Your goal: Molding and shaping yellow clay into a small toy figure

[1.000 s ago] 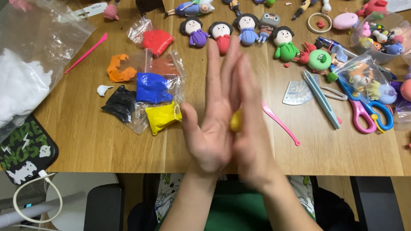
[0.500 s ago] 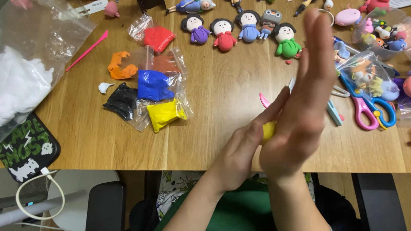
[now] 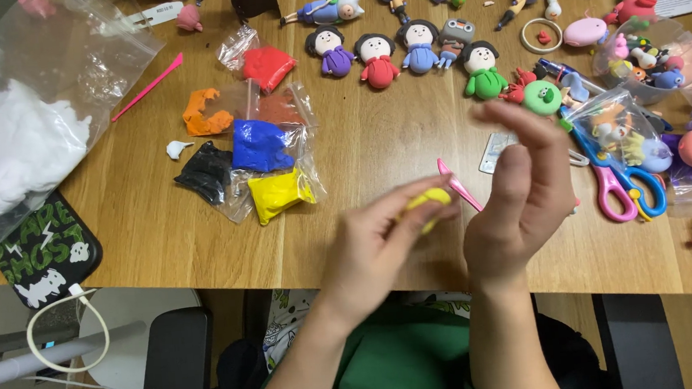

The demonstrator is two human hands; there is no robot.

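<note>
My left hand (image 3: pixel 376 246) holds a small lump of yellow clay (image 3: pixel 428 201) in its fingertips, just above the wooden table (image 3: pixel 157 228) near its front edge. My right hand (image 3: pixel 521 192) is raised beside it, palm turned left, fingers apart and empty. A pink modelling tool (image 3: pixel 459 184) lies on the table between the two hands, partly hidden behind them.
Bagged clay lumps lie left of my hands: yellow (image 3: pixel 279 194), blue (image 3: pixel 260 146), black (image 3: pixel 205 172), orange (image 3: pixel 207 115), red (image 3: pixel 268 66). Clay dolls (image 3: pixel 376 57) line the back. Pink-and-blue scissors (image 3: pixel 620 179) and several clay figures are right. A bag of white stuffing (image 3: pixel 8 149) is far left.
My palms were pressed together with the yellow clay between them. They have come apart; the clay now sits in my left fingertips and my right hand has drawn off to the right.
</note>
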